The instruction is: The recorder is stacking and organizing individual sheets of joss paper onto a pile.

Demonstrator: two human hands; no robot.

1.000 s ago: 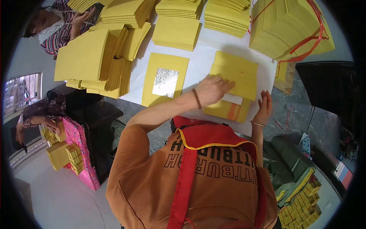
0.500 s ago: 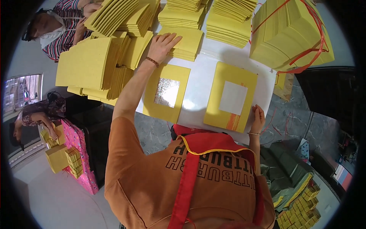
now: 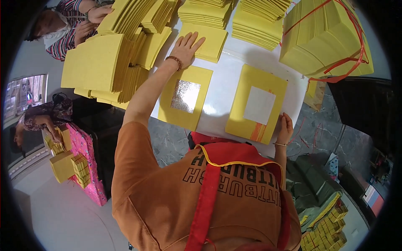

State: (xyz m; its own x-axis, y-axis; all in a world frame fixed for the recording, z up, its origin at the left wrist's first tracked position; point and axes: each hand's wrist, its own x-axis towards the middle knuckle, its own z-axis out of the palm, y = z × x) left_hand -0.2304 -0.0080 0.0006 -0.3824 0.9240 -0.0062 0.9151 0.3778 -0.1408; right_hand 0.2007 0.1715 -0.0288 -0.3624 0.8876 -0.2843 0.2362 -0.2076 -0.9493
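Note:
My left hand (image 3: 184,51) reaches up the white table with its fingers spread. It lies flat on the left front part of a low pile of yellow paper sheets (image 3: 211,44). Nearer to me lies a flat yellow piece (image 3: 167,113) bearing a shiny silver rectangle (image 3: 185,96). To its right is another yellow piece (image 3: 235,121) with a pale grey rectangle (image 3: 258,104) and orange-red streaks on it. Beside that piece's right edge, at the table's side, my right hand (image 3: 285,130) has its fingers curled together. What they hold, if anything, does not show.
Yellow paper stacks (image 3: 94,67) crowd the left side, more (image 3: 255,31) stand at the back. A big yellow bundle (image 3: 326,37) with red straps fills the far right corner of the table (image 3: 213,121). One person's hand (image 3: 99,14) is at the left stacks; another person works farther left.
My left hand has shifted slightly and lies flatter, with its fingers more spread on the low pile. My right hand keeps its place by the right yellow piece. The view has moved a little.

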